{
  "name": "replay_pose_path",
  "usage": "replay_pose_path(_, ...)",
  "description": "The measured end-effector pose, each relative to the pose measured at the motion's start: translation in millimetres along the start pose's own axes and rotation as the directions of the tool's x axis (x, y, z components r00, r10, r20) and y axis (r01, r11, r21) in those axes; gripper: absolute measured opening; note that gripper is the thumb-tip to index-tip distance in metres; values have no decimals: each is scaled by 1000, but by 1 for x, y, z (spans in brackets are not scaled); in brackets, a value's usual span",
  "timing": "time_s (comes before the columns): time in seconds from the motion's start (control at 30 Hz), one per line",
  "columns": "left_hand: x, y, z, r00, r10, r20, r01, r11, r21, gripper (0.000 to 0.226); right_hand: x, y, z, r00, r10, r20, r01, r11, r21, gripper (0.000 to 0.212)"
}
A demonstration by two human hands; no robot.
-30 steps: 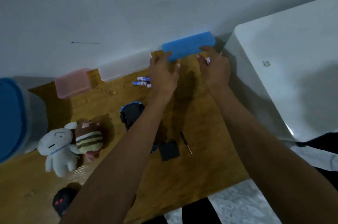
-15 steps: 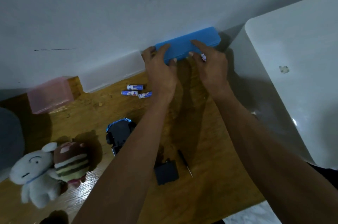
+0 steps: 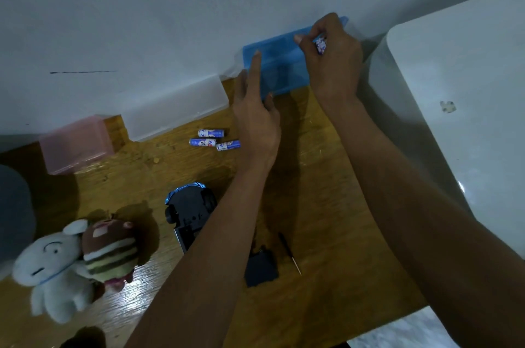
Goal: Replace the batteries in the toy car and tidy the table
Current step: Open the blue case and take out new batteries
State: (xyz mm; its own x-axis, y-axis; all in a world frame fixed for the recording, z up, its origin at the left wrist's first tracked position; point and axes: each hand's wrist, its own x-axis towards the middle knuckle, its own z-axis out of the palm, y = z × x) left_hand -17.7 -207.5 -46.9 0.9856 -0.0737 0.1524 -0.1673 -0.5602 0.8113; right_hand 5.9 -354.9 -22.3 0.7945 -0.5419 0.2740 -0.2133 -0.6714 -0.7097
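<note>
A: Hands status?
B: Left hand [image 3: 257, 123], fingers straight, rests against translucent blue plastic box [image 3: 279, 63] at far wall; right hand [image 3: 332, 63] grips blue-and-white batteries [image 3: 321, 45] over it.
A: Toy car?
B: Black toy car [image 3: 189, 212], upturned, near-left on wooden worktop [image 3: 326, 205].

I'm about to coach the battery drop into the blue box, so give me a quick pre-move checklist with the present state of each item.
1. Blue box open: ok, its compartments show and the lid stands against the wall.
2. Left hand steadying the box: ok, straight fingers rest on its left edge.
3. Right hand has a battery: ok, pinched in curled fingers above the box.
4. Loose batteries accounted for: not ok, three lie on the table.
5. Toy car reassembled: not ok, the black cover and screwdriver lie beside it.
6. Compartments empty: cannot tell.
</note>
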Motion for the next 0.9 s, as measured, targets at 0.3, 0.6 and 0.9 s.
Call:
replay_pose_path(0.3,6,-1,-6,998,-19,53,21,999,-38,79,-9,25,18,907,-418,-53,393,884,-252,41)
replay_pose_path(0.6,10,-6,-6,998,-1,60,3,999,-34,80,8,36,34,837,-530,134,544,786,-292,46)
replay_pose_path(0.9,9,0,-8,996,-42,79,44,999,-18,80,-13,28,35,901,-383,205,434,810,-394,51)
